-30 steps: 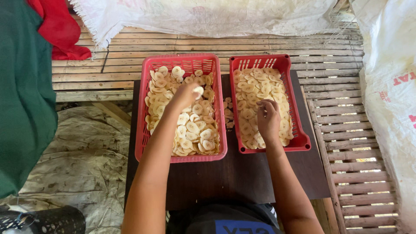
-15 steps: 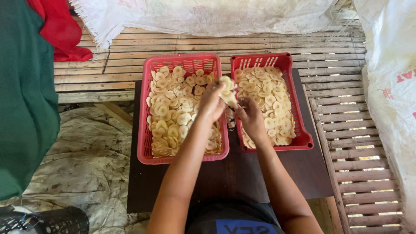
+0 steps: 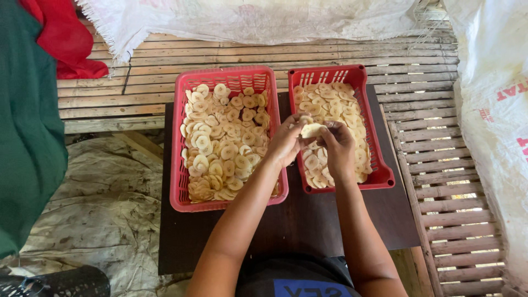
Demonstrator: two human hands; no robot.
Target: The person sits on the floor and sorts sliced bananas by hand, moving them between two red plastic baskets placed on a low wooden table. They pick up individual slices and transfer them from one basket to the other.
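Two red plastic baskets stand side by side on a dark table (image 3: 308, 225). The left basket (image 3: 179, 181) and the right basket (image 3: 379, 176) each hold several pale round slices, which look like banana chips. My left hand (image 3: 285, 144) and my right hand (image 3: 336, 148) meet above the gap between the baskets, over the right basket's left part. Together they pinch a small stack of slices (image 3: 311, 130) between the fingertips.
The table stands on a slatted bamboo platform (image 3: 429, 165). A white woven sack (image 3: 495, 110) lies at the right and a white cloth (image 3: 264, 19) at the back. Green fabric (image 3: 27, 137) and red fabric (image 3: 66, 38) hang at the left above a crumpled sheet (image 3: 93, 214).
A second ago my hands were apart, one in each basket. They came together between the baskets with a stack of slices and now hold it slightly lower, over the right basket.
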